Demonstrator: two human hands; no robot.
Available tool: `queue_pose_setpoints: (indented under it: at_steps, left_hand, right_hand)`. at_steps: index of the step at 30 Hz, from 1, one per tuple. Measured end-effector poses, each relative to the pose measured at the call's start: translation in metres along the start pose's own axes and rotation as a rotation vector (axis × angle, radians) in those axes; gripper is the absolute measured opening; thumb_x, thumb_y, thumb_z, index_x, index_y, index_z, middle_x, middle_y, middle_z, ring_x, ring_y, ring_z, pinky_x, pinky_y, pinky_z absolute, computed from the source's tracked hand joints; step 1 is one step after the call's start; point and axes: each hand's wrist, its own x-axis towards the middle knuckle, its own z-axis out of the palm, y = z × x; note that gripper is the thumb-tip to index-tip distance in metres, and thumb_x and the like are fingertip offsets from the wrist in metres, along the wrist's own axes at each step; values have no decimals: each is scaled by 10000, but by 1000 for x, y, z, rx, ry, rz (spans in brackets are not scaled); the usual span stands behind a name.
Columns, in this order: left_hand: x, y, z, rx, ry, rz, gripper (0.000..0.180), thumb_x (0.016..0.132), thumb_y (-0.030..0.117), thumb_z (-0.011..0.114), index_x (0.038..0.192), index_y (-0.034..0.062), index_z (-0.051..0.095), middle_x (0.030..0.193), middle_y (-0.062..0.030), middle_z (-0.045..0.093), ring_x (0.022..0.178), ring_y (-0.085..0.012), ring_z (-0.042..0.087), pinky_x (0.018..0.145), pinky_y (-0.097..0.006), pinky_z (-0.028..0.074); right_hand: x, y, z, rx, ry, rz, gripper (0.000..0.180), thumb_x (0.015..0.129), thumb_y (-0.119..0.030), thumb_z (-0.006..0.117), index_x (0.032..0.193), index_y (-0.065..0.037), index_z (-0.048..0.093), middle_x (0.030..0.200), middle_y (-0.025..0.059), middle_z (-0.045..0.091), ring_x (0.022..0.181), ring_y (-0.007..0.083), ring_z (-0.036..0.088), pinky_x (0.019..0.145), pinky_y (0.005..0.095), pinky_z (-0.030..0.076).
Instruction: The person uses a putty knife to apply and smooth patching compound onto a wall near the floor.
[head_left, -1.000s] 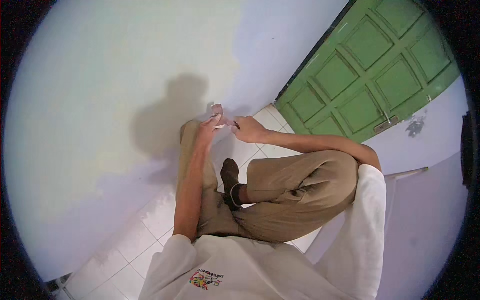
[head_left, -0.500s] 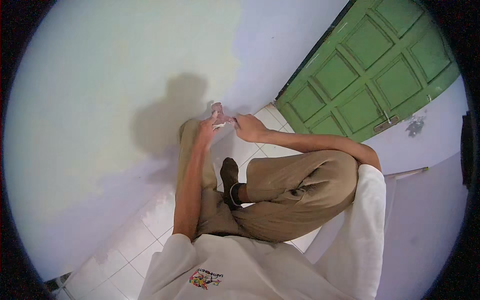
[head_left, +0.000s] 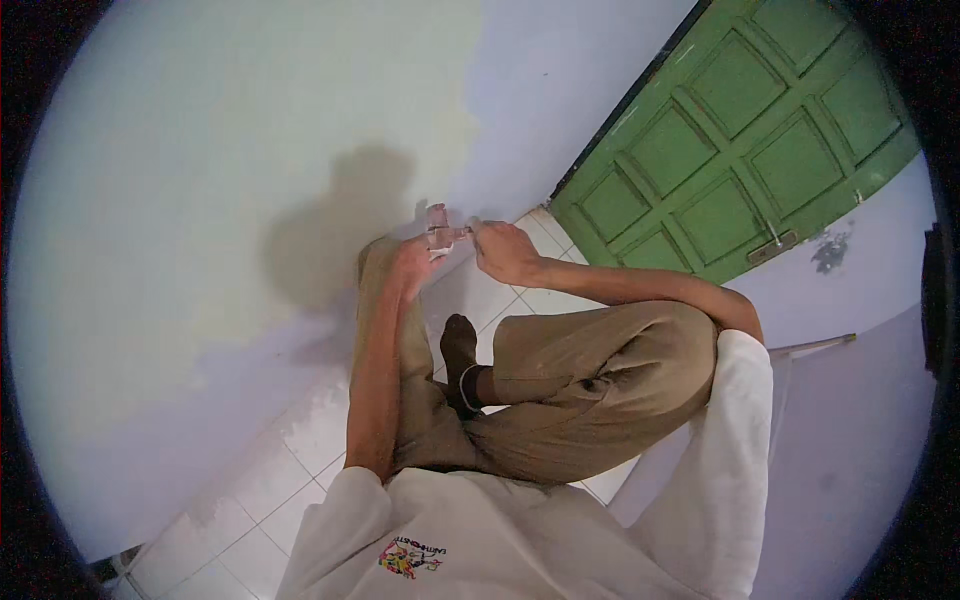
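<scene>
A small putty knife [head_left: 438, 221] with a pinkish-brown flat blade is in front of the wall, its handle pointing right. My right hand [head_left: 508, 253] is closed round that handle. White paste shows at the blade's lower edge, right by the fingers of my left hand [head_left: 417, 266]. That left hand is bent and closed just below the blade; a pale flat edge shows at its fingertips, too small to make out. My left forearm lies along my left thigh, and the right one reaches across above my raised right knee.
The wall [head_left: 250, 120] fills the left, pale greenish above and lilac lower down. A green panelled door [head_left: 735, 150] is at the upper right. White floor tiles [head_left: 262, 505] run along the wall's foot. A thin stick [head_left: 815, 345] leans at the right.
My left fingers have slipped lower, off the blade, so more of it shows. My right hand has shifted slightly right and up. Arms and legs are nearly still.
</scene>
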Motion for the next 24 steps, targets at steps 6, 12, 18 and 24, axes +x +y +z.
queue_pose_setpoints:
  at_steps: [6,12,18,24]
  left_hand:
    - [-4,54,20,-352,-57,-314,384,979,229,617,1280,-10,617,1336,-115,590,1206,-261,570,1045,-378,481]
    - [-1,35,19,-627,3,-375,372,987,235,622,1261,-17,628,1237,-106,640,1151,-236,607,1025,-383,497]
    - [1,27,25,-616,15,-358,316,966,214,634,1194,-2,672,1163,-87,680,1074,-198,644,963,-359,527]
    - [1,15,22,-623,-7,-296,283,951,168,630,1177,7,683,1136,-77,693,1062,-193,647,956,-345,518]
  right_hand:
    - [-7,7,-15,-99,-155,130,315,804,-108,605,1082,37,583,975,262,660,975,436,663,842,556,536]
    - [-1,11,-9,-207,-143,50,261,817,-112,604,1046,10,623,968,233,671,945,419,672,832,531,530]
    - [-6,14,-12,-195,-189,63,262,838,-156,612,1037,11,646,966,239,680,944,417,679,829,533,522]
    - [-5,4,-11,-196,-177,97,327,919,-262,547,1023,28,659,923,263,678,949,441,665,843,551,504]
